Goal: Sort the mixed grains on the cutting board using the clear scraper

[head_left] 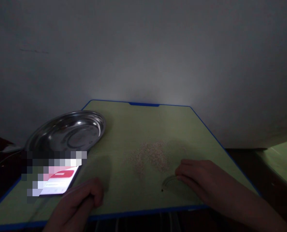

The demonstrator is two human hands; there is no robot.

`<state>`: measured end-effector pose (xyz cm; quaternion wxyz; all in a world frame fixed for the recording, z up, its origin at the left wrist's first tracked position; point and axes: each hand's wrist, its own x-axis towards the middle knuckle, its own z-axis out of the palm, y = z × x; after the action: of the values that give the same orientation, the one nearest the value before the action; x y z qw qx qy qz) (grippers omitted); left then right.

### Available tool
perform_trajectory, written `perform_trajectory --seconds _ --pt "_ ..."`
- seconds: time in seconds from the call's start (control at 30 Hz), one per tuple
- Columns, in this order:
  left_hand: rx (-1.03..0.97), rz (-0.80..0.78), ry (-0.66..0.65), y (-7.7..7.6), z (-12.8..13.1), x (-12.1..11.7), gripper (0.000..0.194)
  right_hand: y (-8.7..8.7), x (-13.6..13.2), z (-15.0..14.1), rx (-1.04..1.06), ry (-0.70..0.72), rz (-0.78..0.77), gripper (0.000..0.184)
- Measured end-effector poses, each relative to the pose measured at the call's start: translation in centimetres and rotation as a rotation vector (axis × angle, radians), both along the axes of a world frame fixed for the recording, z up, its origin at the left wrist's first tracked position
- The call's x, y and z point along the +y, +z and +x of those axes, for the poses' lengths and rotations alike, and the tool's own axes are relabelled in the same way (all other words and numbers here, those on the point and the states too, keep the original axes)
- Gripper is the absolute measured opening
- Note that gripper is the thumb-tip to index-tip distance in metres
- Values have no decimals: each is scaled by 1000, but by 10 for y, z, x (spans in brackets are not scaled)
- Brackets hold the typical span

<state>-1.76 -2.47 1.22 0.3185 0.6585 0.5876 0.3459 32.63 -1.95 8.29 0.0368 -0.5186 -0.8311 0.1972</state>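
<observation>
A loose heap of small pale grains (155,154) lies spread over the middle of the light green tabletop (143,125). To its right, my right hand (194,175) pinches one end of a thin, curved, see-through strip (169,179); its other end rests low near the tabletop. Just below that end is a tiny dark speck (162,190). My left hand (85,196) is curled closed at the near edge, left of the grains, and nothing shows in its fingers.
A wide shiny metal basin (83,135) stands at the left. In front of it lies a phone with a lit screen (58,182), partly blurred out. A blue rim (144,104) edges the table, and a grey wall (143,48) rises behind it.
</observation>
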Motion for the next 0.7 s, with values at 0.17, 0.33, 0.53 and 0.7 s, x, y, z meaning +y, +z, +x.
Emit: perform_trajectory --seconds 0.17,0.33,0.53,0.7 --pt "-48 8 -87 -4 -3 -1 25 2 -6 3 7 -24 -55 28" --pt "-52 43 -105 -3 -2 -2 24 -4 -3 7 21 -44 -47 28" --pt "-51 27 -108 -2 1 0 24 -6 -5 -5 29 -2 -57 25" --pt "-34 41 -89 9 7 3 24 -8 -10 -13 57 20 -87 22"
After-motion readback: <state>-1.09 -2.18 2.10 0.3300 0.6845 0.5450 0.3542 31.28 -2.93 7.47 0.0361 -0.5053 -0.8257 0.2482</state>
